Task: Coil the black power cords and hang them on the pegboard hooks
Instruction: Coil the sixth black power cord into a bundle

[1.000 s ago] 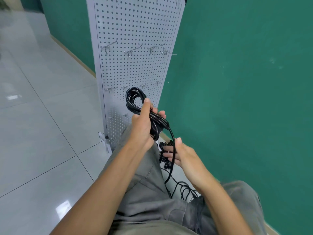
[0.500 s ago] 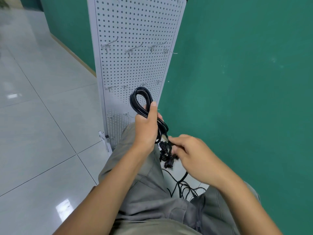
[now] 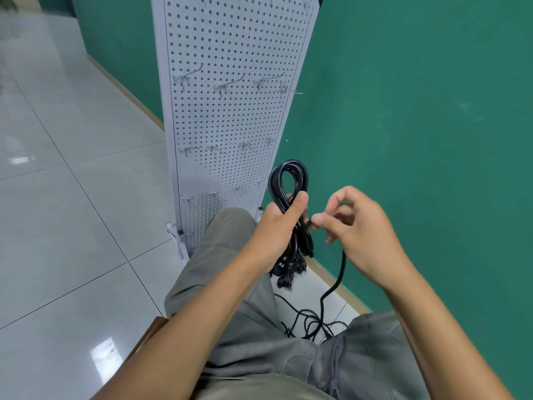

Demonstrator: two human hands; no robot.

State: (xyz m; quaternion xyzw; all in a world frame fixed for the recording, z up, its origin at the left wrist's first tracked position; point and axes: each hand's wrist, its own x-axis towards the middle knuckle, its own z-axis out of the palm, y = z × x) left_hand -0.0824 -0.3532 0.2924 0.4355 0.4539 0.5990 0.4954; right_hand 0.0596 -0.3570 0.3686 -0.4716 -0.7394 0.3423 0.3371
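Green wall [image 3: 418,111], glossy grey floor tiles [image 3: 72,197], possibly a wooden stool [image 3: 150,333].

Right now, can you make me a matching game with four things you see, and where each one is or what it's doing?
Things:
1. coiled black power cord
2. loose black cords
3. silver metal hooks
4. right hand

Places or states:
A. stuck in the white pegboard, holding nothing
B. pinching a cord near the coil
C. tangled on the floor by the green wall
D. gripped in the left hand

Pairs: 1-D, 2-C, 3-A, 4-B
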